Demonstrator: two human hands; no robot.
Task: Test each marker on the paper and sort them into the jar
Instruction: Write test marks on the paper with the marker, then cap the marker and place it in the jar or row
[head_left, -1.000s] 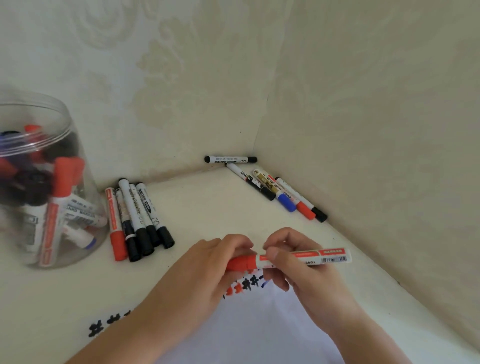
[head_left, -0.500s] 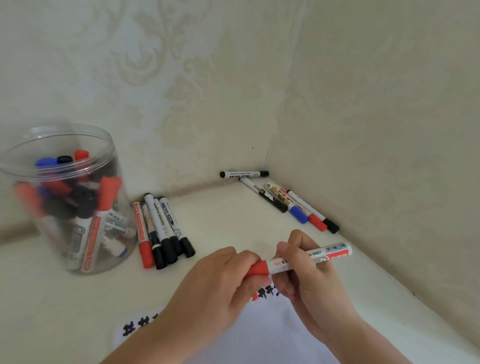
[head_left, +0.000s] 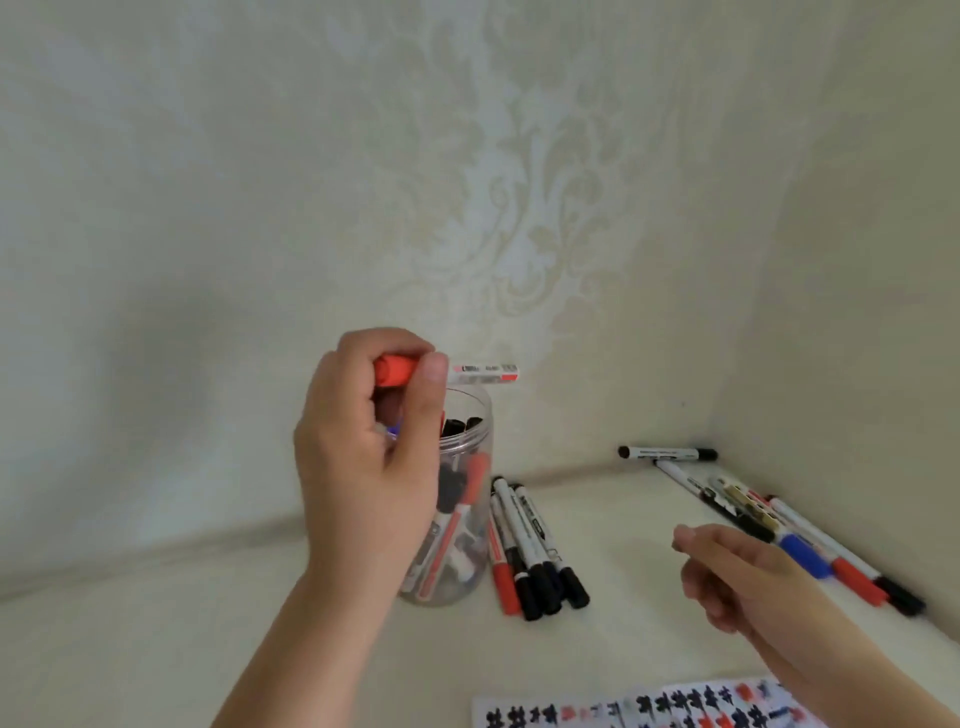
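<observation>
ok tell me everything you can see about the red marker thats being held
The red-capped marker has a white barrel with a printed label and a red band at its far end, and looks plastic. Its cap is on. It lies roughly level in the air above the open mouth of the clear jar, not touching it. The left hand grips its cap end between thumb and fingers.

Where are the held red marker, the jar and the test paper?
red marker (head_left: 397, 370), head view, on its red cap.
jar (head_left: 478, 415), head view, on its rim.
paper (head_left: 597, 714), head view, on its marked top strip.
</observation>
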